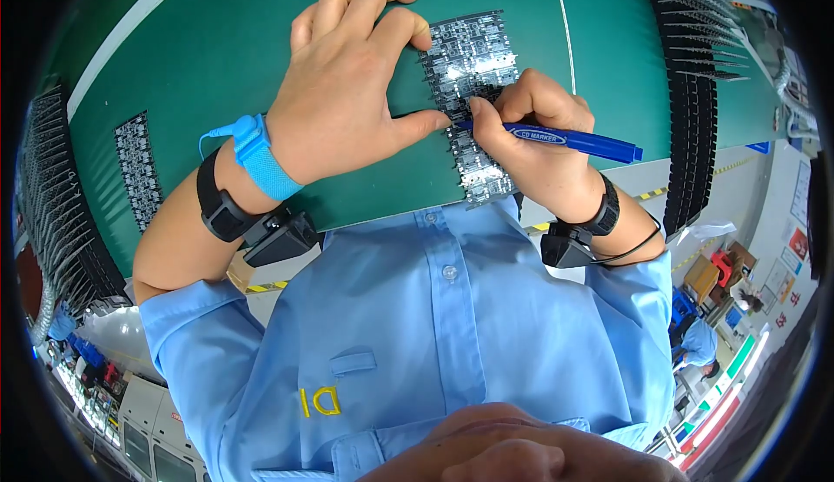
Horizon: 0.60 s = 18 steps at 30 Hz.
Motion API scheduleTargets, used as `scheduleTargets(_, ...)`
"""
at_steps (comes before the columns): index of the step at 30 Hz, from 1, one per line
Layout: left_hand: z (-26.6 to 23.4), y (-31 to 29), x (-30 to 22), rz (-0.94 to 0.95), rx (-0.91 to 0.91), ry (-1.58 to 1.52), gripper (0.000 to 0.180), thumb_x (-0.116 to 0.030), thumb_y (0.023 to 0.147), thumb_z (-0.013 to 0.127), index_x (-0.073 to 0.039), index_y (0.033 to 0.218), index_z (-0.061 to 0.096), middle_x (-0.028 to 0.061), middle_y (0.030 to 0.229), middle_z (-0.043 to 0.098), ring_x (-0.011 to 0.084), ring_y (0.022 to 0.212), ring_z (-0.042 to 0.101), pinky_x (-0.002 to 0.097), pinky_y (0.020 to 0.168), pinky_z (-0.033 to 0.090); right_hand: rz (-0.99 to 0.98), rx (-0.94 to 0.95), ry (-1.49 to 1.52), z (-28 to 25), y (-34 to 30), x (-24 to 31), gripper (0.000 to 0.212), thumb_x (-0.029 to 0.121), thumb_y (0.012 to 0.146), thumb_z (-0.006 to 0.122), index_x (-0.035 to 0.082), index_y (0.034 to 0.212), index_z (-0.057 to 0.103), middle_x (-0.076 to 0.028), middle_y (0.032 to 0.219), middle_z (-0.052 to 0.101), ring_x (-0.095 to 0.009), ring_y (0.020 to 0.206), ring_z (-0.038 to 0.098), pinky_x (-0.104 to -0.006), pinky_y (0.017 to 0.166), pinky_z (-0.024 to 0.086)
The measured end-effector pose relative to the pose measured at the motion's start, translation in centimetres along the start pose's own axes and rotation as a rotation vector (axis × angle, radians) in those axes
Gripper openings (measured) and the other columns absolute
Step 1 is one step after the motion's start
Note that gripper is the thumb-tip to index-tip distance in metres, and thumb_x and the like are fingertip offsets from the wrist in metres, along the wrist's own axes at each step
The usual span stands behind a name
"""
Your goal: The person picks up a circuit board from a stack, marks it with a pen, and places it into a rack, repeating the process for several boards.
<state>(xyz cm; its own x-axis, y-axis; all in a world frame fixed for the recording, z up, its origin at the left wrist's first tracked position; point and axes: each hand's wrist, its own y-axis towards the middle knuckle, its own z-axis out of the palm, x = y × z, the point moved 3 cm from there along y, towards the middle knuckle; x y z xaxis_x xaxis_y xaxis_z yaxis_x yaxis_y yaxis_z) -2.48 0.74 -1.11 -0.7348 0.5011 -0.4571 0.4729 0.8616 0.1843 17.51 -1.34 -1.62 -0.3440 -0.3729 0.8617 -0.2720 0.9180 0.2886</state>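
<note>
A dark panel of circuit boards [469,56], dotted with small shiny parts, lies on the green table in front of me. Spread over its left side is my left hand [343,95], open, with the thumb tip at the panel's edge and the index fingertip touching near its far left corner. My right hand [543,139] is closed round a blue marker pen [591,143]. The pen slants, its tip end near the middle of the panel, close to my left thumb; the exact tip is hard to make out.
Another circuit board panel [139,169] lies at the left of the green table [208,56]. Black racks with upright slats stand at the left [61,195] and right [691,108] ends. A blue wrist strap [261,156] with a cord circles my left wrist.
</note>
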Motion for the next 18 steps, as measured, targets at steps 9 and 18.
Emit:
scheduleTargets(9,-0.3,0.3,-0.6,0.011,0.023,0.038,0.062,-0.030,0.062,0.091,-0.013,0.111,0.059,0.0097,0.142,0.047,0.0354,0.131,0.041,0.0509,0.106,0.033,0.205,0.002,0.147,-1.3,-0.9,0.5,0.032,-0.007,0.082,0.078,0.006,0.071,0.051,-0.001,0.064,0.061,-0.005,0.058,0.055,-0.0219,0.052,0.044)
scheduleTargets(18,-0.2,0.2,-0.9,0.017,-0.002,0.069,0.061,-0.030,0.063,0.092,-0.013,0.111,0.058,0.0093,0.142,0.048,0.0356,0.133,0.041,0.0505,0.107,0.032,0.047,0.085,-0.037,-0.8,-1.8,0.3,0.031,-0.007,0.081,0.077,0.005,0.071,0.051,-0.003,0.065,0.063,-0.006,0.058,0.058,-0.0227,0.052,0.045)
